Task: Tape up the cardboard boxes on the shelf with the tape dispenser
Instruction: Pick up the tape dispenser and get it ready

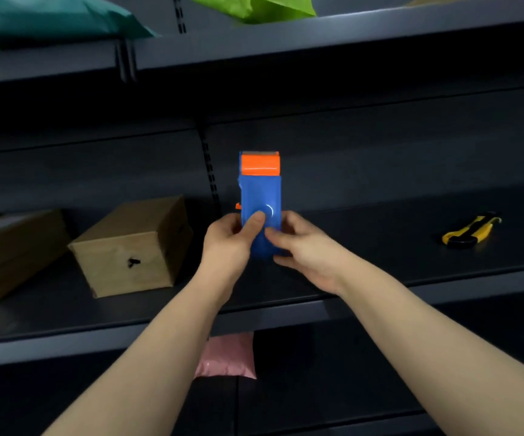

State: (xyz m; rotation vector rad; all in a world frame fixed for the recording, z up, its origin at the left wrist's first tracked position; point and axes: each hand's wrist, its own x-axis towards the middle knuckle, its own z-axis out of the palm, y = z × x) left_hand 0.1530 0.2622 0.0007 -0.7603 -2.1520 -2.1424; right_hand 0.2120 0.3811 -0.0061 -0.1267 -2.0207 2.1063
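A blue tape dispenser (260,190) with an orange top end stands upright in front of the middle shelf (380,243). My left hand (227,243) grips its lower left side, thumb pressed on the blue face. My right hand (304,247) holds its lower right edge with curled fingers. To the left on the same shelf sits a brown cardboard box (131,247) with a small dark mark on its front. A second cardboard box (12,250) lies further left, partly cut off by the frame edge.
A yellow and black utility knife (471,229) lies on the shelf at the right. Teal (46,20) and green (263,7) bags rest on the upper shelf. A pink packet (227,357) sits on the lower shelf beneath my arms.
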